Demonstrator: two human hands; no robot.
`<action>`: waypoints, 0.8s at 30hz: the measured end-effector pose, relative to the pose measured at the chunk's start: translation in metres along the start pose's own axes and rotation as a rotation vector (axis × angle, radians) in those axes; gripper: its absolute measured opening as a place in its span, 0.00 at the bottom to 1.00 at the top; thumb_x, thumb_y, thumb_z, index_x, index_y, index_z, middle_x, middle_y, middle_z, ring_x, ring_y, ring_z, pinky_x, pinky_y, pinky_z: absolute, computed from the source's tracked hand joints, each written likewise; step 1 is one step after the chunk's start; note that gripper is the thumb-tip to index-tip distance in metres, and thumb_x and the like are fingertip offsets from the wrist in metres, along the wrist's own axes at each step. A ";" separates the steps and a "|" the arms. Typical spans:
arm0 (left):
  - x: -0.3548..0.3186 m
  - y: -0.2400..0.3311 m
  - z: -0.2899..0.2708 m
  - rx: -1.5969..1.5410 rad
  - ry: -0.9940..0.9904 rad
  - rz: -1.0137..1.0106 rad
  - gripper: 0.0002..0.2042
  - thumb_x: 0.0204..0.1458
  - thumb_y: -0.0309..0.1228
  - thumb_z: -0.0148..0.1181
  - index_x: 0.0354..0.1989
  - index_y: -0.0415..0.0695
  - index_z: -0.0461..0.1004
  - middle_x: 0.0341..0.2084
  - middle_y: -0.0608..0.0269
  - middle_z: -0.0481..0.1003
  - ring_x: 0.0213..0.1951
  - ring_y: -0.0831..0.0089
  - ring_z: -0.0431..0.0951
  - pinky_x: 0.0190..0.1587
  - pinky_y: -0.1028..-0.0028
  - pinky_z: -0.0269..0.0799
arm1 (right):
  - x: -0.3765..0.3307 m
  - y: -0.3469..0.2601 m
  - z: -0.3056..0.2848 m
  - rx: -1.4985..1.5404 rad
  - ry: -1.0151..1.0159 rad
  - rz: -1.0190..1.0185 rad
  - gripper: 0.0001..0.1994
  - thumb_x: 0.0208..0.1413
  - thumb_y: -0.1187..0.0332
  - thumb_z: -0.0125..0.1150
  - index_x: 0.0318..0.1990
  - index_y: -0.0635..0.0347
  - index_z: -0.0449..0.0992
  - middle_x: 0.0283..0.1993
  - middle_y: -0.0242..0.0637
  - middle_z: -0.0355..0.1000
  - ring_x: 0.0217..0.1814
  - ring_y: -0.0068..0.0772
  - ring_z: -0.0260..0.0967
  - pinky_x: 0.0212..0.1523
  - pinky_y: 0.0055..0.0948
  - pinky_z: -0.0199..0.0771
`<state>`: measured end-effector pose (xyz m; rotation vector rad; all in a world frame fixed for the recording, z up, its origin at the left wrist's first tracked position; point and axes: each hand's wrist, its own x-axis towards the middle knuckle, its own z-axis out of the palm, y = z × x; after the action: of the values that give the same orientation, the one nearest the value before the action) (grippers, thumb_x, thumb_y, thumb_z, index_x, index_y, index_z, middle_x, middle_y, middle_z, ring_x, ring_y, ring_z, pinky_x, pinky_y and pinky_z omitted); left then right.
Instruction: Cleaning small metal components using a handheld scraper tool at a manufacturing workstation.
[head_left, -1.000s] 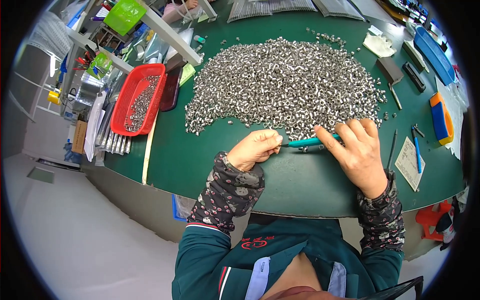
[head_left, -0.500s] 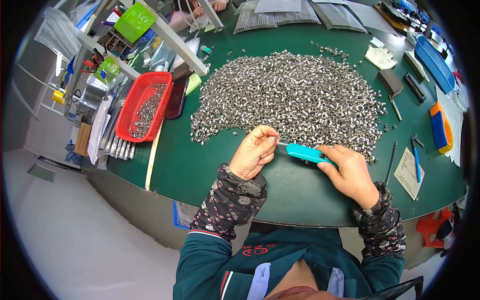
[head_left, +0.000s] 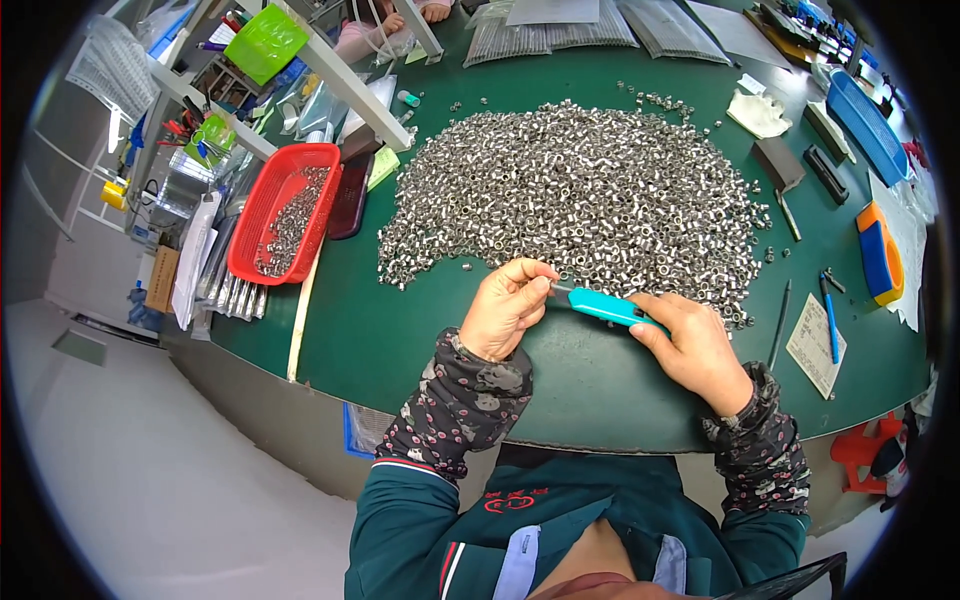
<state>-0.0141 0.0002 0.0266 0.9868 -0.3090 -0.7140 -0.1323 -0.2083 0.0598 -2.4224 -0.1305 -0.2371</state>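
My right hand [head_left: 693, 352] is closed around the rear of a teal utility knife [head_left: 607, 305]. The knife's blade points left and meets the fingertips of my left hand [head_left: 508, 310]. Thumb and forefinger of that hand are pinched on a small metal ring, mostly hidden by the fingers. Both hands hover over the near edge of a wide heap of small silver metal rings [head_left: 575, 190] on the green table [head_left: 590, 400]. A few rings lie loose beside the heap.
Left of the heap stands a red plastic basket [head_left: 241, 247] with metal rings inside, next to a dark case [head_left: 349, 200]. On the right lie a blue pen [head_left: 831, 318], a paper slip [head_left: 812, 345], an orange-and-blue holder [head_left: 880, 255] and a blue tray [head_left: 868, 125]. Another person's hands [head_left: 415, 15] show at the far side.
The knife has tilted slightly, its blade still at the left fingertips. My right hand has shifted a little down and left. The whole view has moved marginally.
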 end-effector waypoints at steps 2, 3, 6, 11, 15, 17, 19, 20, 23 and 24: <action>0.000 -0.001 -0.002 0.002 -0.001 -0.003 0.06 0.51 0.26 0.52 0.36 0.38 0.69 0.23 0.67 0.68 0.15 0.88 0.55 0.16 0.87 0.48 | 0.000 -0.001 -0.001 -0.021 0.001 0.004 0.13 0.48 0.62 0.54 0.40 0.57 0.71 0.24 0.40 0.66 0.27 0.43 0.66 0.26 0.38 0.65; 0.001 -0.002 -0.002 0.004 -0.002 -0.005 0.06 0.51 0.26 0.52 0.36 0.38 0.70 0.23 0.67 0.69 0.15 0.88 0.55 0.16 0.87 0.48 | 0.000 -0.002 -0.001 -0.042 0.002 0.008 0.13 0.48 0.62 0.55 0.40 0.56 0.71 0.24 0.40 0.66 0.26 0.43 0.66 0.26 0.38 0.65; 0.000 -0.001 -0.003 0.012 0.012 -0.015 0.06 0.51 0.26 0.52 0.36 0.38 0.70 0.23 0.66 0.69 0.15 0.88 0.55 0.15 0.88 0.48 | 0.000 -0.005 -0.002 -0.087 0.020 -0.004 0.13 0.47 0.63 0.55 0.40 0.56 0.71 0.23 0.39 0.64 0.26 0.42 0.66 0.26 0.38 0.65; 0.000 0.000 -0.001 0.025 0.021 -0.029 0.06 0.51 0.26 0.52 0.36 0.38 0.70 0.23 0.66 0.69 0.15 0.89 0.55 0.15 0.88 0.49 | -0.001 -0.006 -0.001 -0.142 0.066 -0.027 0.13 0.46 0.63 0.57 0.40 0.55 0.71 0.22 0.38 0.63 0.27 0.41 0.65 0.26 0.37 0.65; 0.000 0.000 -0.002 0.040 0.037 -0.029 0.06 0.51 0.26 0.52 0.36 0.37 0.70 0.23 0.66 0.70 0.15 0.89 0.56 0.15 0.88 0.48 | 0.000 -0.005 0.000 -0.175 0.089 -0.058 0.15 0.44 0.66 0.57 0.42 0.56 0.70 0.23 0.38 0.63 0.26 0.41 0.64 0.26 0.37 0.64; 0.000 0.000 -0.002 0.047 0.043 -0.033 0.06 0.51 0.25 0.52 0.36 0.37 0.70 0.23 0.66 0.70 0.15 0.89 0.56 0.14 0.88 0.48 | -0.001 -0.005 0.000 -0.185 0.098 -0.069 0.15 0.44 0.66 0.57 0.42 0.56 0.70 0.23 0.38 0.62 0.26 0.41 0.63 0.26 0.36 0.63; 0.000 0.001 -0.001 0.055 0.048 -0.037 0.06 0.51 0.25 0.52 0.36 0.37 0.69 0.23 0.66 0.69 0.15 0.89 0.56 0.14 0.88 0.48 | 0.000 -0.005 0.000 -0.195 0.107 -0.080 0.15 0.43 0.67 0.58 0.42 0.56 0.70 0.23 0.38 0.62 0.26 0.40 0.63 0.26 0.36 0.63; 0.000 0.001 -0.001 0.057 0.052 -0.045 0.06 0.51 0.25 0.51 0.36 0.37 0.69 0.23 0.66 0.69 0.15 0.89 0.56 0.14 0.88 0.48 | 0.000 -0.006 0.000 -0.213 0.130 -0.090 0.15 0.41 0.67 0.59 0.40 0.56 0.70 0.22 0.38 0.62 0.26 0.40 0.64 0.25 0.36 0.64; 0.000 0.002 -0.001 0.060 0.056 -0.058 0.06 0.51 0.25 0.51 0.36 0.37 0.69 0.23 0.66 0.69 0.15 0.89 0.55 0.14 0.88 0.48 | 0.000 -0.005 0.000 -0.248 0.161 -0.114 0.15 0.39 0.68 0.61 0.38 0.56 0.70 0.21 0.37 0.61 0.26 0.38 0.64 0.25 0.36 0.64; 0.000 0.002 -0.001 0.061 0.056 -0.062 0.06 0.51 0.25 0.51 0.36 0.37 0.69 0.23 0.66 0.69 0.15 0.89 0.55 0.14 0.88 0.48 | 0.001 -0.005 0.001 -0.265 0.170 -0.127 0.15 0.39 0.68 0.61 0.38 0.56 0.70 0.21 0.36 0.61 0.26 0.38 0.64 0.25 0.35 0.64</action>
<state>-0.0132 0.0016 0.0281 1.0768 -0.2531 -0.7354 -0.1325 -0.2038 0.0626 -2.6445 -0.1867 -0.5477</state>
